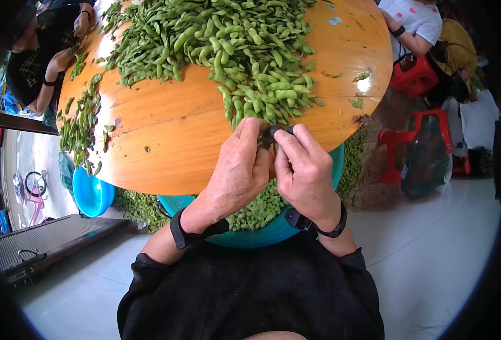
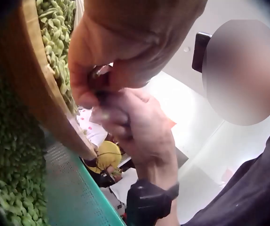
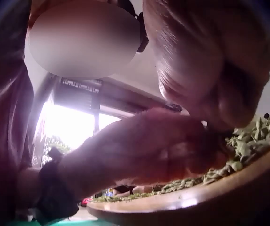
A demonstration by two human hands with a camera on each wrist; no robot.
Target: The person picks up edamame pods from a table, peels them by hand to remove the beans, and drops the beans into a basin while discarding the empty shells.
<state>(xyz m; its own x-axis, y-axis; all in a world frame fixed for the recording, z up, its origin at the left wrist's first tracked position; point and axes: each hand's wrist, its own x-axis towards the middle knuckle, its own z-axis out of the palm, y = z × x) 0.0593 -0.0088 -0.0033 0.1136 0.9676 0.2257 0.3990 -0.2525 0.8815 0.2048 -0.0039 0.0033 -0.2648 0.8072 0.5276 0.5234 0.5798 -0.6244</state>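
Note:
Over the near edge of the wooden table point(image 1: 160, 136), both hands meet fingertip to fingertip. My left hand point(image 1: 236, 164) curls its fingers and thumb in a pinch. Opposite it, my right hand point(image 1: 307, 173) pinches at the same spot, with black coverings point(image 1: 273, 131) at the fingertips. A bit of green pod point(image 2: 96, 71) shows between the fingers in the left wrist view; most of it is hidden. Just beyond the hands lies a large heap of green soybean pods point(image 1: 227, 39). Beneath them, shelled green beans point(image 1: 259, 208) fill a teal basin point(image 1: 261, 238).
Smaller pods point(image 1: 83, 122) lie along the table's left side. A blue basin point(image 1: 92, 192) stands below that edge, near discarded husks point(image 1: 140, 208). Another person's hand point(image 1: 62, 59) works at the left. Red stools point(image 1: 414, 130) and seated people are at the right.

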